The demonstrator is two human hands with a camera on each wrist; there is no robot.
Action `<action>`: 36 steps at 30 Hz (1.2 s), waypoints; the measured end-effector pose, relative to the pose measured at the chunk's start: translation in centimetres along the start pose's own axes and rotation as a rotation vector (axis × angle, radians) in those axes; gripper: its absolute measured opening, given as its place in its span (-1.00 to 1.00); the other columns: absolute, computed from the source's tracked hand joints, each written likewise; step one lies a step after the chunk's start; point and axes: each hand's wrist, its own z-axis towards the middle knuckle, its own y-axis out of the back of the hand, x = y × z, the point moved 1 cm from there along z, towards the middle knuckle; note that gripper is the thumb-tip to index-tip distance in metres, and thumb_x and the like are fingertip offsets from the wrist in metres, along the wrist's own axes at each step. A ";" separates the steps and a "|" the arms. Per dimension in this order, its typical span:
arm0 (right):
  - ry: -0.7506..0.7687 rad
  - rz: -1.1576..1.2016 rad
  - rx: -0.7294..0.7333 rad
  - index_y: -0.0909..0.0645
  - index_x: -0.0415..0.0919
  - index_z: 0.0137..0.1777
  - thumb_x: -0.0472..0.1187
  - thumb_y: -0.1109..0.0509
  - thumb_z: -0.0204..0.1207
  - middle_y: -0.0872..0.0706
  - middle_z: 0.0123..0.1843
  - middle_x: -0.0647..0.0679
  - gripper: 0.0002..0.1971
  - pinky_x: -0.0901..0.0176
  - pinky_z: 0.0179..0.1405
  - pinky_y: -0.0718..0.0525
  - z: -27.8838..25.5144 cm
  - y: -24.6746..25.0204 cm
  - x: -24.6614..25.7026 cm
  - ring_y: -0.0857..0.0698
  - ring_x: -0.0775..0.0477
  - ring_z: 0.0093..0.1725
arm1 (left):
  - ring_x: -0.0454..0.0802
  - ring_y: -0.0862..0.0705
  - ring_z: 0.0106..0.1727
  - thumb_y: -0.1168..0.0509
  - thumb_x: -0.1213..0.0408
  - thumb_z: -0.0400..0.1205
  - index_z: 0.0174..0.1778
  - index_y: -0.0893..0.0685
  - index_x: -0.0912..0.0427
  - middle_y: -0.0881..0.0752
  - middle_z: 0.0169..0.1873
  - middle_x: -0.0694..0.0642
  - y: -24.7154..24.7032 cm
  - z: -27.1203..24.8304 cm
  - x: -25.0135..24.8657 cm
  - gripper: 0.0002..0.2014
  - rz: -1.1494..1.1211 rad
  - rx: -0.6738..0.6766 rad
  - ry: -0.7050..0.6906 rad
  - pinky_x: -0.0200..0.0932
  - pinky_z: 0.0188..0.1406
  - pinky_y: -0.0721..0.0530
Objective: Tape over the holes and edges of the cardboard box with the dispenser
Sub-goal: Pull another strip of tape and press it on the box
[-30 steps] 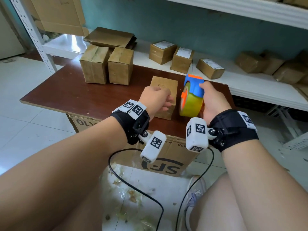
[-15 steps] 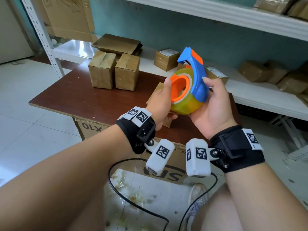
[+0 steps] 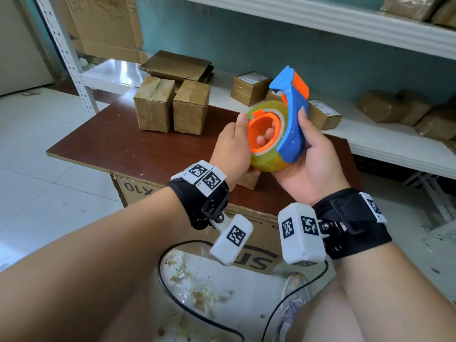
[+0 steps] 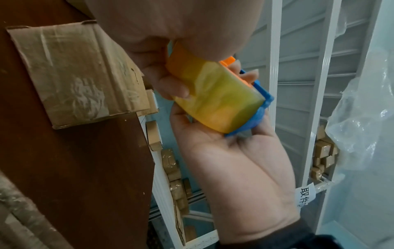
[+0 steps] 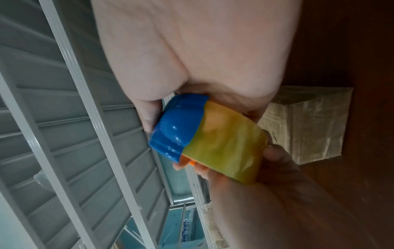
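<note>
Preparation of the tool is the step in hand, as I judge it: no tape is being laid on the box at this moment. Both hands are holding the dispenser (image 3: pixel 278 127) up in the middle of the head view, above the near edge of the worktop (image 3: pixel 138 154). The right hand (image 3: pixel 313 166) is cradling it from below and from the right side, with the palm turned up and the thumb lying along the blue handle. The left hand (image 3: pixel 232 149) is gripping the yellow tape roll (image 3: pixel 269 164) from the left; its fingers (image 3: pixel 265 135) are curled behind the roll and are showing through the orange hub, and the thumb is resting on the front rim. So both hands are closed around the same tool, and neither is free.

The cardboard box (image 4: pixel 76 72) to be taped is lying on the worktop under the hands; in the head view they are hiding almost all of it. In the left wrist view it is sitting in the upper left of the frame, and its upper face is already looking glossy with tape.

The loose end of the tape is not visible to me in any view. The next move is probably calling for finding this end near the cutter at the top of the frame, pulling out a short length, and then bringing the dispenser down to an untaped edge while the left hand is going back to steady the box.
</note>
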 end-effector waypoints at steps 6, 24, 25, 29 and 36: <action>0.065 -0.114 -0.084 -0.77 -0.13 0.32 0.25 -0.36 0.76 -0.75 -0.11 -0.11 -0.53 0.08 -0.22 -0.77 0.2 -0.3 -0.5 -0.73 0.02 -0.29 | 0.09 -0.88 -0.07 0.03 -0.24 0.89 0.38 -0.67 0.10 -0.80 0.18 0.22 -0.3 -1.5 0.1 -0.45 -0.035 0.134 0.034 -0.01 -0.46 -0.82; 0.156 -0.959 0.027 -0.78 -0.37 -0.25 0.18 -0.55 0.59 -0.82 -0.35 -0.32 -0.46 0.09 -0.35 -0.71 0.1 3.0 0.3 -0.76 -0.15 -0.43 | 0.14 -0.70 -0.03 -0.17 0.13 0.75 -0.05 -0.67 0.15 -0.74 -0.15 0.14 1.9 0.6 -1.8 -0.77 -0.388 0.266 0.336 0.00 0.09 -0.73; 0.140 -0.994 0.035 -0.80 -0.31 -0.27 0.21 -0.56 0.58 -0.83 -0.33 -0.33 -0.48 0.03 -0.31 -0.72 0.1 3.2 0.3 -0.78 -0.17 -0.41 | 0.14 -0.70 -0.04 -0.19 0.18 0.73 -0.11 -0.65 0.14 -0.73 -0.18 0.14 2.0 0.8 -1.8 -0.80 -0.383 0.271 0.349 0.02 0.12 -0.75; 0.116 -1.105 0.051 -0.81 -0.15 -0.36 0.22 -0.54 0.60 -0.84 -0.34 -0.29 -0.53 -0.17 -0.24 -0.76 -0.3 3.7 0.4 -0.81 -0.13 -0.41 | 0.07 -0.82 -0.15 -0.31 0.18 0.80 0.00 -0.65 0.16 -0.74 -0.20 0.12 3.0 1.2 -1.7 -0.87 -0.305 0.321 0.380 -0.02 0.01 -0.89; 0.092 -1.240 0.074 -0.81 -0.26 -0.25 0.26 -0.52 0.60 -0.85 -0.35 -0.20 -0.47 -0.08 -0.25 -0.77 -0.6 3.9 0.4 -0.82 -0.11 -0.39 | 0.08 -0.82 0.12 -0.43 0.12 0.79 0.26 -0.77 0.22 -0.80 0.07 0.18 4.5 1.6 -1.2 -0.75 -0.258 0.372 0.462 0.00 0.08 -0.91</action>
